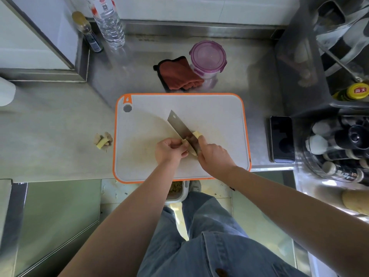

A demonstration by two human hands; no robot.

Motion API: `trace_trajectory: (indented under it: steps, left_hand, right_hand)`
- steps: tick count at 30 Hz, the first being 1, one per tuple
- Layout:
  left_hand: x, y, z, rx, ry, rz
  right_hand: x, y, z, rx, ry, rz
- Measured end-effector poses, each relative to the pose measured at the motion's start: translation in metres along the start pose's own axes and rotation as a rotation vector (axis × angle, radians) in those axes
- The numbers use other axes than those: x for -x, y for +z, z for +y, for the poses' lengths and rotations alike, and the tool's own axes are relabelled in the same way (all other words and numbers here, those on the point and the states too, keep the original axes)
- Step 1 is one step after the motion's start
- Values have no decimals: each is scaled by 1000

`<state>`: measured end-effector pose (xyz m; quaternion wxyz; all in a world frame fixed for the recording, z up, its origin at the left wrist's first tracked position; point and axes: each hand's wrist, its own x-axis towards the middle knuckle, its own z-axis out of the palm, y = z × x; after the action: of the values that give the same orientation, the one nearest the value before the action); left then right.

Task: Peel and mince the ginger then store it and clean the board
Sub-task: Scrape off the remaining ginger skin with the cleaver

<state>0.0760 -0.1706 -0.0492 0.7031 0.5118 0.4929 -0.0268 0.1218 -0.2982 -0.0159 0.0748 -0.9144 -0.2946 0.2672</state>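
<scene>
A grey cutting board [151,162] with an orange rim lies on the steel counter. Over its middle, my left hand [169,150] pinches a piece of ginger [184,142]. My right hand [214,156] grips a cleaver [178,124] near the blade's heel, its edge against the ginger. A pale yellow peeled end of ginger [196,134] shows on the blade's right side. More ginger pieces [102,139] lie on the counter left of the board. A clear round container with a purple lid [207,56] stands behind the board beside a folded red cloth [179,74].
A water bottle [108,23] and a small dark bottle [88,33] stand at the back left. A black phone [282,138] lies right of the board. Condiment bottles [339,148] fill a rack at the right. A bin [175,190] sits on the floor below the counter edge.
</scene>
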Motion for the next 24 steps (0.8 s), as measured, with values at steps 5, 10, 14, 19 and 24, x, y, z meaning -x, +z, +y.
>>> trace_trajectory:
  steps: [5, 10, 14, 19, 24]
  left_hand:
    - [2, 0, 2, -4, -11, 14]
    - [4, -1, 4, 30, -45, 33]
    - [6, -1, 2, 72, -32, 31]
    - [8, 1, 1, 109, -38, 60]
    - [9, 1, 0, 116, -25, 64]
  right_hand:
    - [-6, -3, 0, -266, 60, 91]
    - [-8, -33, 3, -195, -48, 108]
    - [0, -51, 4, -64, -107, 12]
    - [5, -52, 0, -24, -128, -61]
    - [12, -52, 2, -7, -102, -65]
